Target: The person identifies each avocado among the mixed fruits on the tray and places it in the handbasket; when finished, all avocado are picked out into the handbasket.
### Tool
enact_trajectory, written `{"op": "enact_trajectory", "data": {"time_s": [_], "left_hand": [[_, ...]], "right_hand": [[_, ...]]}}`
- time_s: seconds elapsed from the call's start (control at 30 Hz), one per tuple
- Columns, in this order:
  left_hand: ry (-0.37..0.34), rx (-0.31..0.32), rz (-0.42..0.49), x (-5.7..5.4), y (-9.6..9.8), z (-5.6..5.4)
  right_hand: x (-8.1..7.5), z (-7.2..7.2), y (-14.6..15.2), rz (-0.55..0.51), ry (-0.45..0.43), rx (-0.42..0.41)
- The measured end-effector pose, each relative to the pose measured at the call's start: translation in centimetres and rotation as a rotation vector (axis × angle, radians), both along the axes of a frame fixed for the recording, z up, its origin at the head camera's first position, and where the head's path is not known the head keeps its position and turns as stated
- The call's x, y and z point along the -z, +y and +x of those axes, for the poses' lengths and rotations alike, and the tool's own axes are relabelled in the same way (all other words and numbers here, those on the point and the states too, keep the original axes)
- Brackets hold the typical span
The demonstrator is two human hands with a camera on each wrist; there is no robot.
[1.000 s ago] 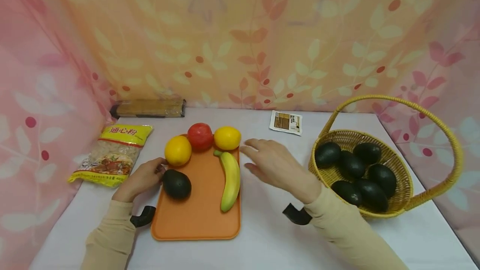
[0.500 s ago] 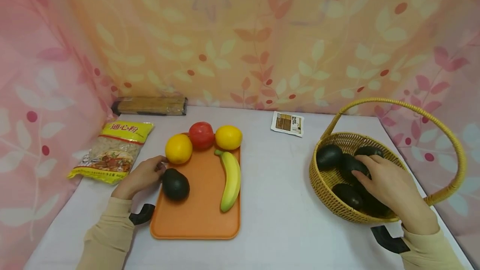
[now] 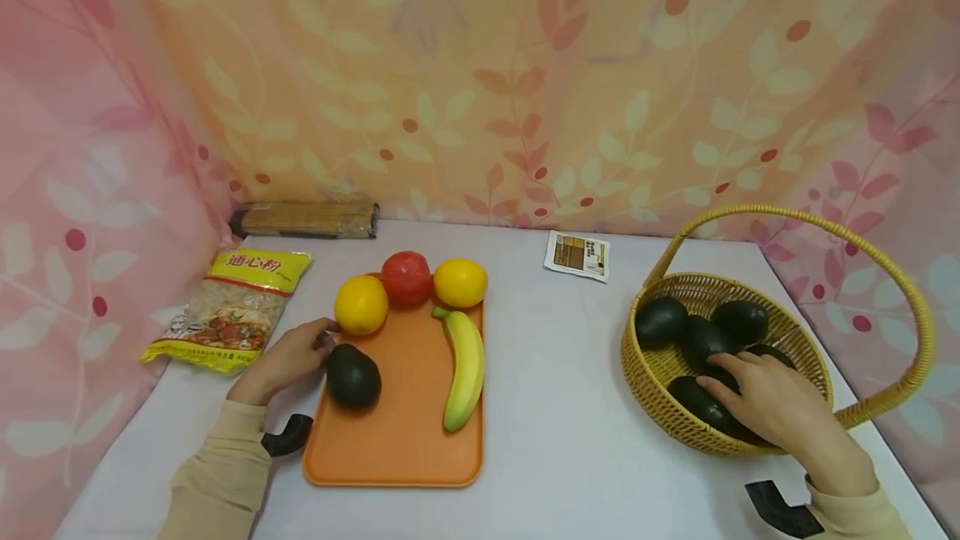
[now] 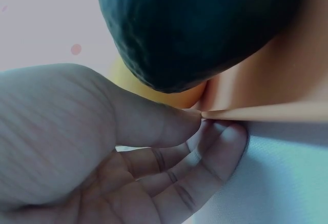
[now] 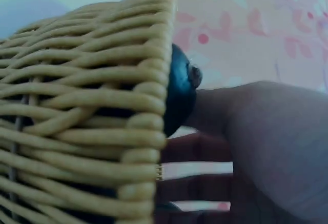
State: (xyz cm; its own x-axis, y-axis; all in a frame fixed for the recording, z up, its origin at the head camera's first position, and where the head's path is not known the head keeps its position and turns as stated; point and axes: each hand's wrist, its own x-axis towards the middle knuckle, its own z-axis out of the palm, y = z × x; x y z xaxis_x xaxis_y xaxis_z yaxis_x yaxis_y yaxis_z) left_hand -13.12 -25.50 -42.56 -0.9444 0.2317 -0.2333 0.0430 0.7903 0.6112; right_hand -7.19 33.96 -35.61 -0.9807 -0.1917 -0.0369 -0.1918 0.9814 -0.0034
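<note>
Fingers of the right hand (image 3: 780,408) clasp a dark green oval avocado (image 5: 179,95) directly beneath them, inside the yellow wicker basket's near side (image 3: 663,413).

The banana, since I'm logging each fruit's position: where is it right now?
In the head view, the banana lies along the right edge of the orange tray, its stem end beside the yellow fruit at the far right corner.

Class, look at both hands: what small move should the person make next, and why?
Probably lift the avocado straight up, clear of the basket: the right hand reaches inside, its fingers seemingly curled round it. Meanwhile the left hand pinches the edge of the orange tray, whose near end has bare space that could receive the fruit.
</note>
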Motion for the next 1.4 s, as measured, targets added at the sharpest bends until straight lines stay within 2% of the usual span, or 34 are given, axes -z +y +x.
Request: {"op": "enact_trajectory", "data": {"time_s": [0.1, 0.3, 0.57, 0.8, 1.0, 1.17, 1.3, 1.4], "left_hand": [[0.003, 0.003, 0.008, 0.0, 0.0, 0.1], [0.002, 0.003, 0.015, 0.0, 0.0, -0.1], [0.002, 0.004, 0.016, -0.1, 0.0, -0.1], [0.006, 0.003, 0.014, 0.1, -0.1, 0.0], [0.0, 0.002, 0.012, 0.3, -0.1, 0.1], [-0.002, 0.002, 0.019, 0.1, -0.2, 0.1], [0.015, 0.007, 0.016, 0.1, -0.1, 0.1], [0.029, 0.008, 0.009, 0.2, -0.1, 0.1]], "right_hand": [[-0.2, 0.1, -0.3, -0.005, -0.028, 0.006], [-0.7, 0.1, -1.1, -0.033, -0.163, 0.05], [-0.2, 0.0, -1.9, -0.108, -0.167, 0.054], [0.8, -0.5, -2.3, -0.121, -0.249, 0.058], [1.0, -0.6, -2.3, -0.123, -0.269, 0.084], [-0.7, -0.4, -2.3, -0.126, -0.23, 0.129], [-2.7, 0.2, -3.0, -0.145, -0.139, 0.176], [-4.3, 0.6, -4.5, -0.195, -0.034, 0.17]]}}
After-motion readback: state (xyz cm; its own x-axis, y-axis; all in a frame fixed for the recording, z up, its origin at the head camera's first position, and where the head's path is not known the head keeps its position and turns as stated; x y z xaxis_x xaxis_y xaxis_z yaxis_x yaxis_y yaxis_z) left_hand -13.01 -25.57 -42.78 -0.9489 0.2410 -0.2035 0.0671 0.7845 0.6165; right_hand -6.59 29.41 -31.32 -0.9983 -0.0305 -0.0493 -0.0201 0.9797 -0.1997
